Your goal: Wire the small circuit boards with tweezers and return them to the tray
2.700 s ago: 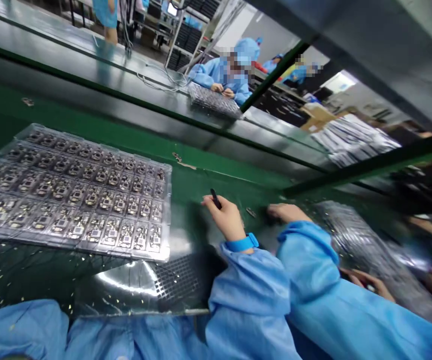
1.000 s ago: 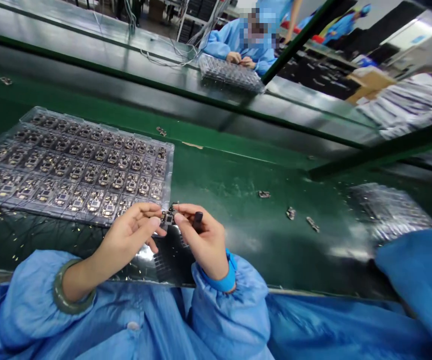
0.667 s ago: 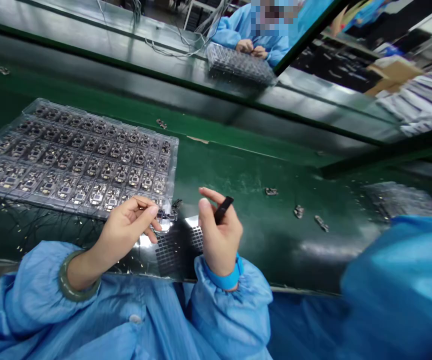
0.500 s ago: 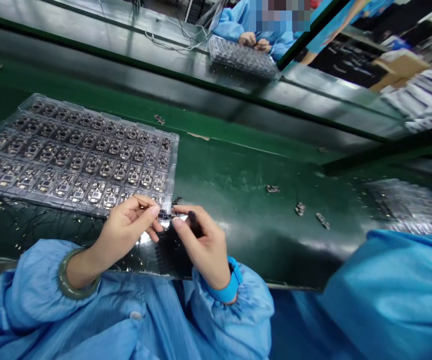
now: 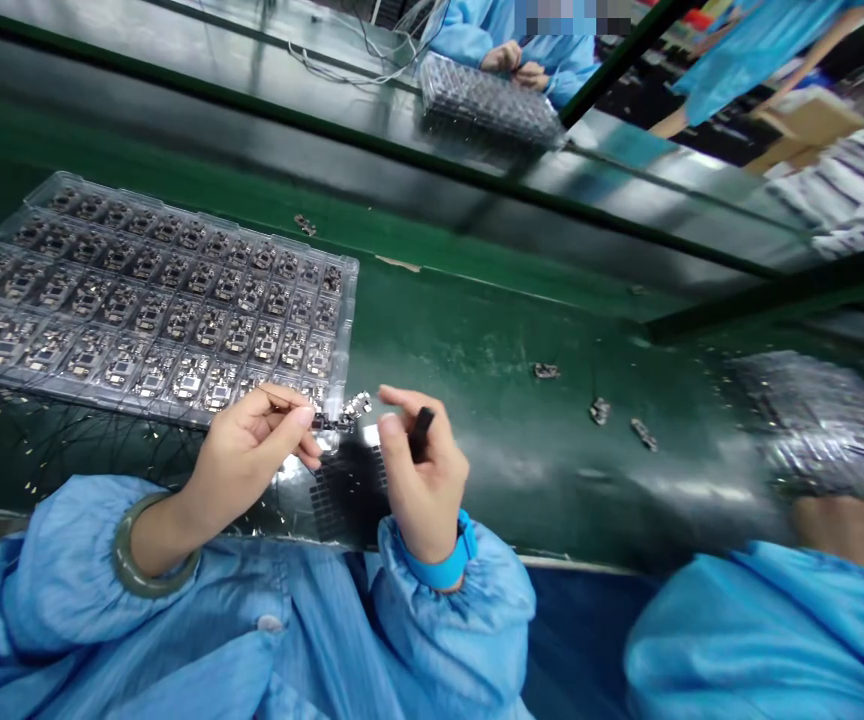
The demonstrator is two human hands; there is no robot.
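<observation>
Left hand: my left hand [image 5: 252,445] is nearly closed, thumb and forefinger pinched on a small circuit board [image 5: 331,422].
Right hand: my right hand [image 5: 424,480] is partly open, with a black marker pen [image 5: 421,433] gripped in its fingers. Its thumb and forefinger are spread and just beside the board, not touching it.
Hands: apart, with the board nearer the left one.
Board: held above a dark perforated sheet [image 5: 342,505], just off the corner of a clear plastic tray [image 5: 349,330] of boards.
Around: loose boards [image 5: 599,410] lie on the green conveyor belt [image 5: 492,370] to my right, beyond them a stack of clear trays [image 5: 814,420] and a co-worker's hand [image 5: 852,525].
In the way: nothing covers the board.
Arms: both forearms angle inward from blue sleeves [image 5: 447,630], wrists low, a blue wrist strap [image 5: 439,565] on my right.
</observation>
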